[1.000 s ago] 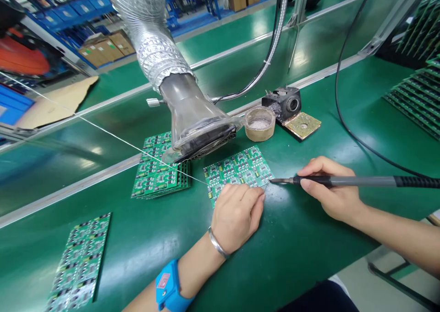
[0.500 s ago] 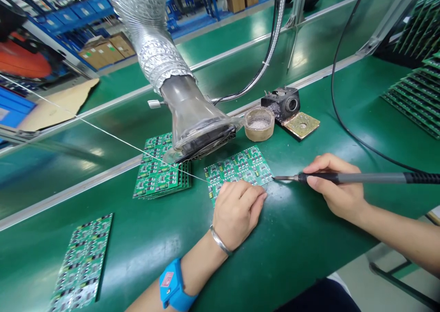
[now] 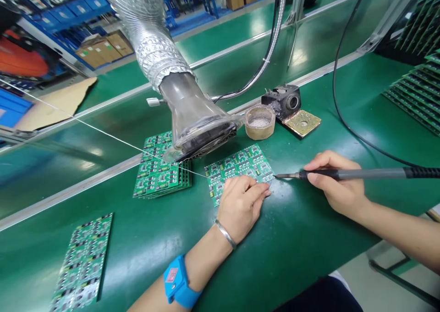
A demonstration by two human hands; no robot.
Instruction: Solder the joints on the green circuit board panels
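Left hand: fingertips pinched together on the white wire (image 3: pixel 103 130), the palm over the near edge of the circuit board; the hand (image 3: pixel 240 202) hides the grip itself.
Right hand (image 3: pixel 338 183): thumb and fingers closed round the soldering iron (image 3: pixel 374 174), right of the nozzle (image 3: pixel 195 110).
Circuit board: just in front of the nozzle, flat, green, crowded with small black, silver and yellowish parts (image 3: pixel 247 163); its near left part lies under the left hand.
Iron tip: at the board's right corner; touching or just beside, I cannot tell.
Cup (image 3: pixel 259 132) and iron stand (image 3: pixel 280 103): right of the nozzle.
Board stack (image 3: pixel 154 179): left of the nozzle, partly covered by it.
Lone board (image 3: pixel 82 261): farther left and nearer than the nozzle, cut off below.
Racked boards (image 3: pixel 415 91): far right of the nozzle, cut off.
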